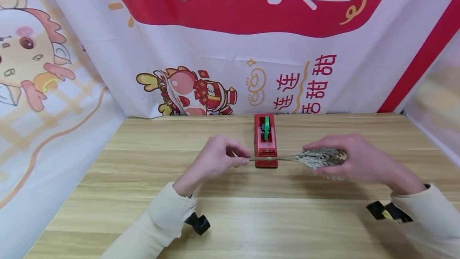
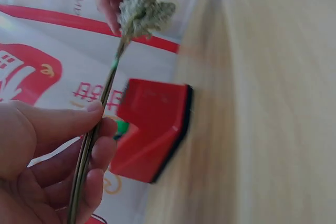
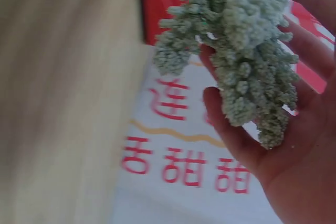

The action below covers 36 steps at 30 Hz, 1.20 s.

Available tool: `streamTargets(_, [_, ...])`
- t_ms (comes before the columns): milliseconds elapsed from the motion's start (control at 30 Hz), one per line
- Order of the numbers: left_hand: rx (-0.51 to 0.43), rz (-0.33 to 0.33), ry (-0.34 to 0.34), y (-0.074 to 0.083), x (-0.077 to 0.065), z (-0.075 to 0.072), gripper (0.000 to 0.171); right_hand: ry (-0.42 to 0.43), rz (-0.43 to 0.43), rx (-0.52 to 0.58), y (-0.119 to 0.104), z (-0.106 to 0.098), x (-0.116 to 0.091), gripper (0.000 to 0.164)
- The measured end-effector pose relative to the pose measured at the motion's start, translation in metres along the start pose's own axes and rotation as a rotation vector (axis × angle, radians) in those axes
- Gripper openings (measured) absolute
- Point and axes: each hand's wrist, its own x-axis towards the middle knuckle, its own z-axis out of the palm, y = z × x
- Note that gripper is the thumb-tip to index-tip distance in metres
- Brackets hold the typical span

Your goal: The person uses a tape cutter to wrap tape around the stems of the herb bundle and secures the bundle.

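Observation:
A bunch of dried flowers with pale grey-green heads is held level between both hands, above the front of a red tape dispenser. My left hand pinches the thin brown stems between thumb and fingers, near their lower ends. Around the flower heads curl the fingers of my right hand, cupping them loosely. A small green band shows on the stems below the heads. Inside the dispenser sits a green tape roll.
The wooden table runs back to a white printed cloth with red lettering and cartoon figures. More cloth hangs at the left and right sides. Black straps show at both sleeve cuffs.

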Motion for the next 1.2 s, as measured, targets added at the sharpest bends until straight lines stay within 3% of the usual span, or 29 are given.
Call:
streamTargets(267, [0.139,0.084,-0.171,-0.024,-0.002,0.006,0.010,-0.043,0.024,0.034,0.013,0.017,-0.020,0.052])
streamTargets(400, [0.217,0.130,-0.178,-0.027,0.000,0.009,0.007,-0.084,0.053,0.010,0.015,0.024,-0.025,0.053])
streamTargets(600, [0.295,0.121,-0.159,-0.028,-0.001,0.013,0.006,-0.122,0.063,0.006,0.014,0.029,-0.023,0.058])
streamTargets(967, [0.345,0.113,-0.187,-0.029,-0.003,0.015,0.005,-0.215,0.125,0.027,0.015,0.023,-0.019,0.063])
streamTargets(1200, [0.348,0.105,-0.209,-0.028,-0.003,0.015,0.005,-0.218,0.099,0.034,0.019,0.022,-0.021,0.060])
